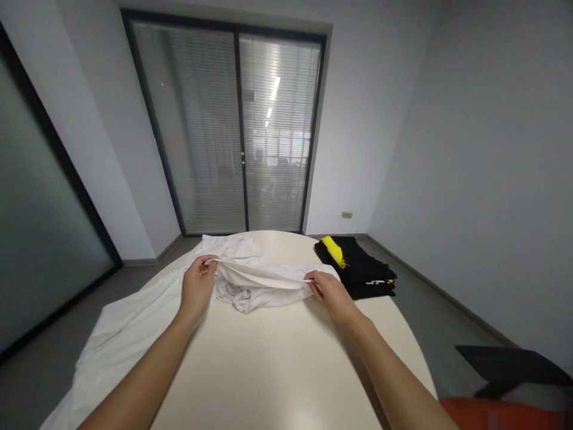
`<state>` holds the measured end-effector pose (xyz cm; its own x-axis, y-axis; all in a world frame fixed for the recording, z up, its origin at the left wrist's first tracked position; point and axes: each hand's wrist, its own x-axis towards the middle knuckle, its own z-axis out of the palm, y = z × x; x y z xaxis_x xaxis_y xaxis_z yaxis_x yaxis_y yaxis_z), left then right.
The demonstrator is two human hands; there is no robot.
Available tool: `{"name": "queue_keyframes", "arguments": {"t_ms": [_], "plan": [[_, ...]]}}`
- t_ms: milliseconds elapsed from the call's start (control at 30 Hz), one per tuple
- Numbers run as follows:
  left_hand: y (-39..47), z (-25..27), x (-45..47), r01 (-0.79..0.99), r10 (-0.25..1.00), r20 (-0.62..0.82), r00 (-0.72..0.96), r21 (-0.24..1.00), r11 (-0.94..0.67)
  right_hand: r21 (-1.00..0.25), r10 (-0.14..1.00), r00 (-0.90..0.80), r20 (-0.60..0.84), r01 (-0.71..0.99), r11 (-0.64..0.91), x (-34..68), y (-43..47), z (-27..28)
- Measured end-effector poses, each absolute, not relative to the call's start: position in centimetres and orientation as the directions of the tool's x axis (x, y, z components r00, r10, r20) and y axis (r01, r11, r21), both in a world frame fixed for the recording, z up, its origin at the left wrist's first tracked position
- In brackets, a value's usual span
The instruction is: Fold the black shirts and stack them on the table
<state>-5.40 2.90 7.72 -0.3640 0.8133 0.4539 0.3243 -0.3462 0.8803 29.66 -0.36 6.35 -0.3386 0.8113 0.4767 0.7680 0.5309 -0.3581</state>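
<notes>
A white cloth garment (255, 289), bunched and wrinkled, lies across the far half of the table. My left hand (199, 283) pinches one end of its edge between thumb and fingers. At the other end of that edge, my right hand (329, 292) has a similar pinch. The edge is lifted and stretched between both hands, sagging slightly in the middle. More white fabric (129, 319) spreads along the left side and hangs over the table's edge; whether it belongs to the same garment I cannot tell.
A folded stack of black clothes (358, 266) with a yellow print sits at the right rim of the round cream table (264, 370). Behind stands a glass partition with blinds (201, 131). A red chair seat (492, 412) and a black armrest (514, 363) are at lower right.
</notes>
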Motion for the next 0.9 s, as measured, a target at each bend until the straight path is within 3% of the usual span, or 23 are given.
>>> {"name": "queue_keyframes", "arguments": {"t_ms": [400,500,600,700,800,833,900], "plan": [[2.1,8.5,-4.7,0.23,0.856,0.441,-0.27,0.893,-0.387,-0.601,0.87,-0.289,0.399,0.634,0.486,29.9,-1.3,7.9],[1.0,9.7,-4.6,0.169,0.922,0.374,-0.102,0.92,-0.354,-0.695,0.891,-0.342,0.298,0.562,0.448,29.9,-2.4,9.5],[-0.5,10.8,-4.6,0.123,0.937,0.24,0.254,0.953,-0.277,-0.839,0.842,-0.539,0.021,0.449,0.308,29.9,-4.0,11.1],[-2.2,11.7,-4.7,0.225,0.733,-0.062,0.677,0.966,-0.126,-0.892,0.622,-0.734,-0.272,0.435,0.124,29.9,-5.2,11.9],[-3.1,12.1,-4.5,0.376,0.308,-0.374,0.875,0.925,0.053,-0.906,0.445,-0.81,-0.381,0.423,-0.004,29.6,-5.5,11.9],[-3.1,12.1,-4.4,0.387,0.221,-0.396,0.891,0.918,0.085,-0.916,0.432,-0.822,-0.371,0.399,-0.028,29.4,-5.4,11.7],[-2.9,11.9,-3.9,0.348,0.246,-0.356,0.901,0.934,0.079,-0.94,0.47,-0.825,-0.313,0.341,-0.026,29.1,-5.1,11.3]]}}
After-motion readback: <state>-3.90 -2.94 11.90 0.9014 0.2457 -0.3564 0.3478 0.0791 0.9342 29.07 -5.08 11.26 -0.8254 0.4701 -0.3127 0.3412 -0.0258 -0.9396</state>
